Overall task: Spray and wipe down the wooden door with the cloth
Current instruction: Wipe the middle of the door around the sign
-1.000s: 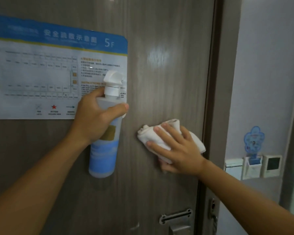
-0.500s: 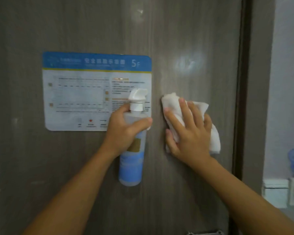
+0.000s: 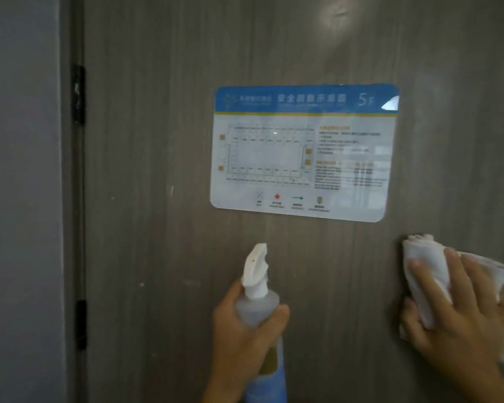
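Grey-brown wood grain fills your head view: the wooden door (image 3: 163, 199) stands close in front of you, with two dark hinges (image 3: 78, 94) on its left edge beside a pale wall (image 3: 18, 199). A blue-and-white evacuation plan (image 3: 303, 152) is stuck to it. Below the plan, your left hand (image 3: 245, 338) grips the spray bottle (image 3: 259, 303), fingers curled round its neck, nozzle up. Your right hand (image 3: 460, 315) presses the white cloth (image 3: 425, 274) flat against the door, fingers spread straight.
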The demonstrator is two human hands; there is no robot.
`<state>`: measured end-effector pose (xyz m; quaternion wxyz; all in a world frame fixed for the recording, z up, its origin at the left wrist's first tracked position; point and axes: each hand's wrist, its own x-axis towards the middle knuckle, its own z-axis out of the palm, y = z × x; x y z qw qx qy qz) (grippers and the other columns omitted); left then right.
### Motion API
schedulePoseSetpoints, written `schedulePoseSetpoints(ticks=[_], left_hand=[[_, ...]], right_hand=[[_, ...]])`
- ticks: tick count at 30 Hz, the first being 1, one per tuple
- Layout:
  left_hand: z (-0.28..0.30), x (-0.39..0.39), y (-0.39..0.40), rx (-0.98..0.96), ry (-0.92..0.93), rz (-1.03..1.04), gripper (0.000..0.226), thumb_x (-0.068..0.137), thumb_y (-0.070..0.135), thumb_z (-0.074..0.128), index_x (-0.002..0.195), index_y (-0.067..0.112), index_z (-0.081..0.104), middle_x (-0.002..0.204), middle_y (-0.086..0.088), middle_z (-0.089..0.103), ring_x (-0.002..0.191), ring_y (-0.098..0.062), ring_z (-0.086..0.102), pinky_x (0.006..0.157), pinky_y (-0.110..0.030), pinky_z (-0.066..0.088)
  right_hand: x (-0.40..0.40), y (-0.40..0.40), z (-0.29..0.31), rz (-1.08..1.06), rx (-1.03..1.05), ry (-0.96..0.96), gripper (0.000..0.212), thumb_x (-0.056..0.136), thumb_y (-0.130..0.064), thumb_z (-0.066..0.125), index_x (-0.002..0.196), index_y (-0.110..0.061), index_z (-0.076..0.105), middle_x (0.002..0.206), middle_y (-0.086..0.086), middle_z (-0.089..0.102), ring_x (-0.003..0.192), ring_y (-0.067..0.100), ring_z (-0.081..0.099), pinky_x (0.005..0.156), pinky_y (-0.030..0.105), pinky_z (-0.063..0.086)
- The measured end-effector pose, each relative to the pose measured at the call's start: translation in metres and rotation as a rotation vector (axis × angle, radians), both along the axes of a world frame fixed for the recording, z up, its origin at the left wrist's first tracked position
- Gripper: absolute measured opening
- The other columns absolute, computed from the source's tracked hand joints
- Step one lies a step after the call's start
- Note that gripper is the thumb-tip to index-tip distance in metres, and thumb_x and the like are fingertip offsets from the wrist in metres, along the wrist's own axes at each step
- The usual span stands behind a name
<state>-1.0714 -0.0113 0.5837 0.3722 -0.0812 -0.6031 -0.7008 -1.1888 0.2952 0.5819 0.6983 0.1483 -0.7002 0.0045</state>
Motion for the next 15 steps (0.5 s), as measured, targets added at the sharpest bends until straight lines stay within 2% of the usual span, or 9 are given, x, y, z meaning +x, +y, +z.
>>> schedulePoseSetpoints(ticks=[4,6,10,13,15], left_hand=[[-0.013,0.001,-0.026,0.045,-0.052,0.027,0.062,0.055,0.029,0.089,0.112,0.012,0.071,0.088,-0.002,0.078,0.079,-0.018,0.076,0.069,-0.026,0.06],[-0.009,-0.001,-0.019,-0.008,-0.031,-0.01,0.066,0.055,0.036,0.088,0.114,0.014,0.07,0.089,-0.005,0.077,0.081,-0.022,0.075,0.071,-0.03,0.061],[-0.003,-0.004,0.026,-0.078,0.007,-0.047,0.054,0.06,0.034,0.085,0.11,0.019,0.072,0.089,-0.01,0.074,0.082,-0.031,0.072,0.075,-0.038,0.062],[0.001,-0.005,0.056,-0.099,0.026,-0.011,0.046,0.06,0.037,0.082,0.101,0.021,0.07,0.085,-0.008,0.073,0.076,-0.026,0.072,0.069,-0.032,0.061],[0.005,-0.005,0.067,-0.064,0.035,0.053,0.05,0.058,0.042,0.08,0.102,0.023,0.069,0.086,-0.001,0.073,0.076,-0.019,0.072,0.067,-0.024,0.059]], right_hand=[[-0.006,-0.008,-0.013,0.042,-0.105,-0.07,0.069,0.091,-0.046,0.059,0.157,-0.027,0.049,0.168,0.016,0.036,0.146,0.05,0.044,0.102,0.076,0.039],[-0.005,-0.017,-0.014,0.055,-0.152,-0.078,0.066,0.092,-0.046,0.059,0.154,-0.022,0.054,0.167,0.018,0.037,0.144,0.051,0.044,0.103,0.074,0.039],[0.001,-0.025,-0.009,0.03,-0.174,-0.033,0.059,0.092,-0.042,0.057,0.146,-0.018,0.062,0.16,0.021,0.045,0.139,0.05,0.048,0.1,0.064,0.034],[0.0,-0.021,-0.009,0.035,-0.152,-0.04,0.059,0.093,-0.043,0.057,0.145,-0.017,0.063,0.158,0.022,0.047,0.138,0.051,0.051,0.097,0.064,0.036],[-0.001,-0.019,-0.01,0.056,-0.145,-0.067,0.061,0.095,-0.047,0.054,0.149,-0.019,0.056,0.159,0.023,0.045,0.14,0.052,0.048,0.099,0.065,0.035]])
